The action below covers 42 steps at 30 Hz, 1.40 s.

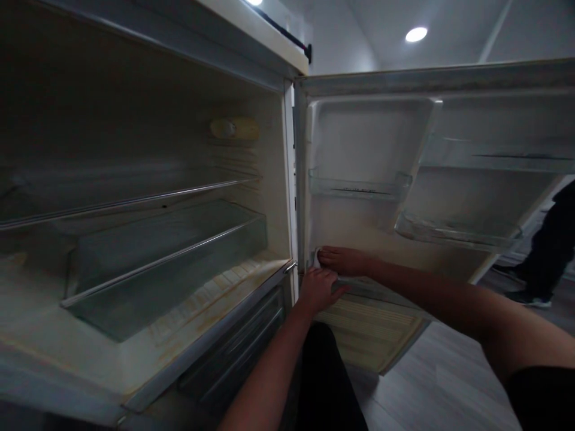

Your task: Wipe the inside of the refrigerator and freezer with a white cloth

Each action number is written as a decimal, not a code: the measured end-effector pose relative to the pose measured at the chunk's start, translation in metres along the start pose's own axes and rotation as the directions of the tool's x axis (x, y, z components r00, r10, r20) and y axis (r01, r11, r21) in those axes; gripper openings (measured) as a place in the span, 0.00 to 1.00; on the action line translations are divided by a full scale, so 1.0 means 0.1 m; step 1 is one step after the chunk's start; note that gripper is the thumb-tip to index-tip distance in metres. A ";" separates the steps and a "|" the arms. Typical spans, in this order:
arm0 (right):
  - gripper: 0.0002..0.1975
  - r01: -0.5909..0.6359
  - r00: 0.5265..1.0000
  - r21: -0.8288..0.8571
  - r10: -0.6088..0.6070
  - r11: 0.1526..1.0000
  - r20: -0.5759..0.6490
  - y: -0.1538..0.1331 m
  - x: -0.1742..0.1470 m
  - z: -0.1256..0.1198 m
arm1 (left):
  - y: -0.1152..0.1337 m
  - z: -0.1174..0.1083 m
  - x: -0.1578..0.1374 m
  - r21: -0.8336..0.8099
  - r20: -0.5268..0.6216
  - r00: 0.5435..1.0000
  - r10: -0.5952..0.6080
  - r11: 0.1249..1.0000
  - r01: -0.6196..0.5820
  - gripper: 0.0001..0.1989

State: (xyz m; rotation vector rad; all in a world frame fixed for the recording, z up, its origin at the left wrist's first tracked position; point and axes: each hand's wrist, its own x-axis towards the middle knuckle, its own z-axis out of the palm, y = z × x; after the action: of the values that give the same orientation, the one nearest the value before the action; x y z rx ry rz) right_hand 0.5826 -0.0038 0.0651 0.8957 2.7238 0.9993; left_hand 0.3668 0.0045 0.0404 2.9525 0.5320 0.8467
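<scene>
An empty fridge stands open in front of me, its door (372,143) swung to the right. My right hand (344,260) presses a small white cloth (317,257) against the inner door face near the hinge edge, just above the lowest door bin. My left hand (317,290) rests right below it on the door's inner edge, fingers curled on the rim, with nothing seen in it. Both forearms reach in from the bottom right.
Glass shelves (135,203) and a stained lower ledge (215,293) fill the fridge body. Door bins (359,185) and a tilted clear shelf (453,233) hang on the door. Another person's legs (545,251) stand at the far right on the wood floor.
</scene>
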 end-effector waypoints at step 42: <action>0.20 -0.836 0.233 -0.309 0.804 0.452 0.547 -0.80 -1.73 -1.32 | -0.09 0.02 -0.05 -0.009 -0.106 0.992 0.062 0.998 -0.063 0.22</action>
State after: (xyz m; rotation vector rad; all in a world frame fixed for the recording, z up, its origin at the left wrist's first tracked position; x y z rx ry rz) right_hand 0.6472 -0.2239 0.1009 2.3139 1.5415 0.4734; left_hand 0.3606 0.0111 0.0352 2.9401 0.4380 1.0131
